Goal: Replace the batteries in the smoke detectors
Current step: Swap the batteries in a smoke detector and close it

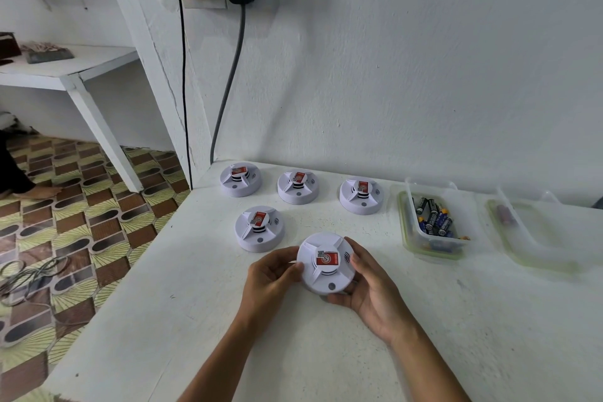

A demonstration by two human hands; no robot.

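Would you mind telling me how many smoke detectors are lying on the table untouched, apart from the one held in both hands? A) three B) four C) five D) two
B: four lie untouched, three in a row by the wall and one nearer, while the left hand and right hand hold the fifth smoke detector.

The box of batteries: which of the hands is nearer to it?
Right. The right hand holds the smoke detector on the side facing the box of batteries; the left hand grips its far side.
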